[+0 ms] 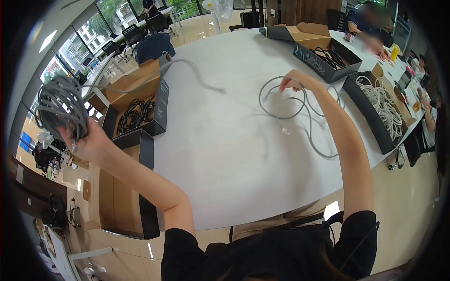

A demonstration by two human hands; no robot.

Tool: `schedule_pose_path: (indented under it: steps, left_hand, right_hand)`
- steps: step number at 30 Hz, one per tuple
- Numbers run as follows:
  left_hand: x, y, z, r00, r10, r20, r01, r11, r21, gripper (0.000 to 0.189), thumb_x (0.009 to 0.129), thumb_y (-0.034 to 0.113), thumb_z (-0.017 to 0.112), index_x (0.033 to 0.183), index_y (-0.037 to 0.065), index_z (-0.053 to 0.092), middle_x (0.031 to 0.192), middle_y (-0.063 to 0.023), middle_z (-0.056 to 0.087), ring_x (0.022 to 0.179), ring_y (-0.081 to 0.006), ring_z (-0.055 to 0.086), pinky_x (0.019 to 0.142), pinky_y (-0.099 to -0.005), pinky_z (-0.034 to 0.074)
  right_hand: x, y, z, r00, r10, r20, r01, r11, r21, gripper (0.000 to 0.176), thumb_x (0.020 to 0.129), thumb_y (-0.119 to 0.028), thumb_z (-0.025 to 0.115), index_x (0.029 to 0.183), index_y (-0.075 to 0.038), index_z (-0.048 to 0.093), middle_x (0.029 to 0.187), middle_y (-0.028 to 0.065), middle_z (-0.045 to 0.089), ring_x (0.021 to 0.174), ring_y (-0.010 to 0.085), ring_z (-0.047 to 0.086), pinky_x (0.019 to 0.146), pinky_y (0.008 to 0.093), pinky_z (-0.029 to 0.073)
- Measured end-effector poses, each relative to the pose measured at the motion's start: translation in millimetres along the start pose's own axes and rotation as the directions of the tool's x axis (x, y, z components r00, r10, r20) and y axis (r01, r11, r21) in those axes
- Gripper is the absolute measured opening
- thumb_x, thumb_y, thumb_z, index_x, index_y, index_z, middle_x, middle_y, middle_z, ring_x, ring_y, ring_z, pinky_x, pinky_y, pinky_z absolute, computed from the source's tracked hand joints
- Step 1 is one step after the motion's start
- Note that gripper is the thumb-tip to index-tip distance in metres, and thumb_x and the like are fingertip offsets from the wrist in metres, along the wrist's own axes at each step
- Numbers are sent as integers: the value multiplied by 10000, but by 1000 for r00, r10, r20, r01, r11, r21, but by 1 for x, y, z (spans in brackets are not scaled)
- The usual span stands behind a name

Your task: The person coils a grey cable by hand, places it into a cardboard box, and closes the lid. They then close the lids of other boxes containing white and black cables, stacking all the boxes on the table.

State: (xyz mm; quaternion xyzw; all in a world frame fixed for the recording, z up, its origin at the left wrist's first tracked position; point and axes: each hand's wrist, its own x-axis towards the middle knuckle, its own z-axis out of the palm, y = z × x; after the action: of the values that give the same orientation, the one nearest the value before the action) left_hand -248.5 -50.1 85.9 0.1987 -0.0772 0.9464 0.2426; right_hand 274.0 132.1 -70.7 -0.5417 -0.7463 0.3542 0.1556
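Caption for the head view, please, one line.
Left hand lifts a bundle of gray cables; right hand holds a loose gray cable over the white table.

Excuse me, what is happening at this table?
Someone's left hand holds up a bundled gray cable, one end trailing over the white table. Their right hand appears to hold a loosely looped gray cable. Around them, open boxes hold black cables and white cables.

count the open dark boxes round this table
4: far left box, near left box just in front of it, far right box, near right box. Others could be hidden under the table.
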Motion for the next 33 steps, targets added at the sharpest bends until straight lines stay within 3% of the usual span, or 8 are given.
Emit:
schedule_pose_path:
  steps: [5, 9, 12, 15, 19, 23, 28, 33]
  left_hand:
    - [17, 33, -14, 966, -140, 218, 99, 977, 188, 224, 854, 67, 544, 1036, -60, 518, 651, -9, 449, 615, -88, 483, 702, -270, 449]
    - [-5, 22, 5, 832, -401, 384, 270, 896, 351, 159, 911, 102, 488, 998, -31, 480, 683, 6, 366, 556, -39, 366, 575, -219, 369]
    - [-2, 7, 3, 769, -495, 405, 272, 826, 493, 140, 911, 97, 483, 977, -26, 493, 706, 13, 364, 543, -32, 332, 504, -191, 306]
    - [-45, -23, 27, 857, -388, 340, 82, 753, 652, 135, 862, 67, 532, 954, -31, 541, 689, 13, 408, 518, -38, 340, 465, -189, 268]
    - [-94, -49, 49, 851, -388, 354, -11, 661, 750, 218, 796, 52, 572, 997, -31, 558, 680, -15, 489, 455, -56, 352, 428, -194, 271]
    - [-131, -71, 56, 797, -458, 394, 17, 668, 744, 350, 759, 24, 583, 1096, -59, 532, 697, -47, 546, 444, -66, 417, 397, -196, 309]
    - [-169, -90, 63, 657, -637, 402, 171, 646, 744, 445, 755, 12, 600, 1179, -73, 491, 735, -65, 574, 434, -77, 455, 379, -195, 339]
    - [-203, -99, 82, 566, -723, 396, 264, 614, 744, 403, 764, 15, 611, 1143, -73, 506, 719, -63, 567, 446, -73, 473, 386, -188, 349]
  right_hand:
    - [14, 70, -33, 878, 281, -386, -76, 880, 468, 246, 803, -251, 608, 963, -79, 681, 967, 25, 663, 651, 136, 567, 580, 256, 453]
    - [-6, 35, -53, 743, 435, -508, 60, 713, 698, 393, 863, -392, 558, 1126, -108, 620, 1103, 71, 609, 1078, 181, 490, 963, 316, 296]
    - [-13, 2, -61, 583, 202, -787, 288, 854, 433, 395, 843, -344, 601, 1060, -17, 636, 1009, 40, 639, 962, 115, 539, 846, 224, 363]
    - [-63, -86, -44, 570, -53, -820, 501, 814, 296, 301, 897, -240, 522, 983, 21, 646, 933, 38, 646, 888, 84, 531, 760, 217, 389]
    - [-172, -178, -10, 327, -423, -845, 705, 705, -81, 299, 920, -193, 450, 830, 33, 624, 824, 56, 623, 735, 101, 521, 692, 237, 395]
    - [-248, -218, 13, -95, -744, -662, 903, 216, -372, 284, 909, -274, 437, 751, -76, 564, 631, 48, 552, 609, 176, 475, 586, 283, 359]
    - [-290, -224, 45, -6, -752, -659, 970, 154, -185, 226, 910, -338, 447, 837, -128, 485, 683, 24, 530, 693, 169, 438, 605, 263, 349]
    - [-296, -215, 20, -111, -850, -514, 978, -3, -207, 169, 887, -292, 478, 855, -126, 478, 685, 1, 504, 710, 173, 439, 585, 270, 361]
